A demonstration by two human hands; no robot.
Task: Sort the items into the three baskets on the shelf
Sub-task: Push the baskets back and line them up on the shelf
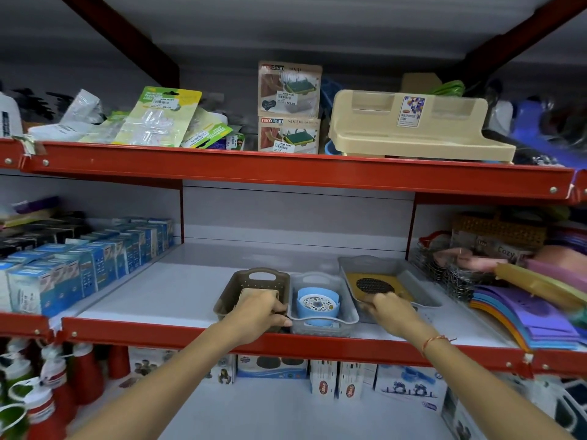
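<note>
Lower centre of frame: three baskets in a row on the white shelf [178,290] — brown basket [236,289], clear basket [344,304] holding a blue cup [317,308], grey basket [422,282] holding a yellow pad [390,285]. Left hand [259,311] closed around a beige item [259,295] inside the brown basket; right hand [389,311] rests on the grey basket's near edge, finger closure cannot be told. Risk, judged: the baskets sit near the red front lip [317,346], so a tug from either hand could drag one over it.

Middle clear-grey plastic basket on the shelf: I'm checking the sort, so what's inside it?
The middle clear-grey plastic basket holds a blue round plastic holder with a floral-patterned disc on top. Anything beneath that holder is covered, so I cannot tell.
</note>
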